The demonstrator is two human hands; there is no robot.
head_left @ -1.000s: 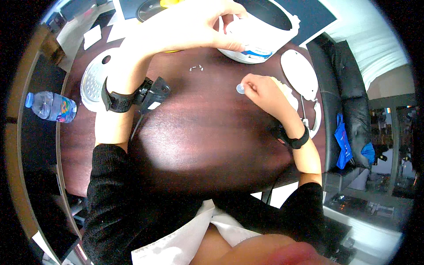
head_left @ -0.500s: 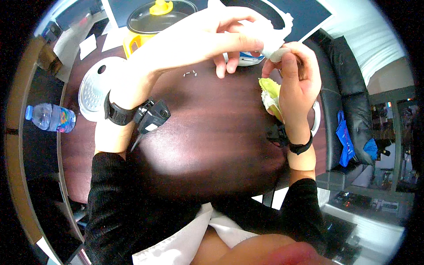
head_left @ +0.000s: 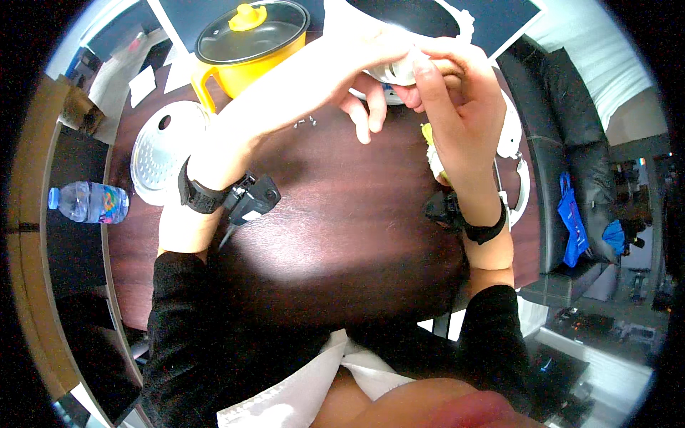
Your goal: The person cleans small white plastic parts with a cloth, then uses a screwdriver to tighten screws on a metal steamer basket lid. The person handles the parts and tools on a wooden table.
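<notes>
My left hand (head_left: 367,78) reaches across in front of a white appliance body (head_left: 342,23) with a large dark round opening. Its thumb and forefinger close in at a small whitish round piece (head_left: 401,71), while the other fingers hang loosely. Against that same piece my right hand (head_left: 464,96) is pinched, its thumb pointing up. Fingers cover much of the piece, so its exact kind stays unclear. A yellow-green and white crumpled thing (head_left: 434,160), perhaps a cloth, shows partly behind my right wrist. Several small screws (head_left: 305,122) lie on the table beyond my left forearm.
A yellow pot (head_left: 260,71) with a dark lid (head_left: 253,39) stands at the far left. Nearer lies a perforated oval metal plate (head_left: 153,160). A water bottle (head_left: 89,202) is at the left edge. White curved parts (head_left: 519,187) lie right of my right wrist.
My right hand has moved up and left, meeting my left hand at the whitish piece. It covers more of the yellow-green thing. The view has shifted slightly, showing more of the yellow pot.
</notes>
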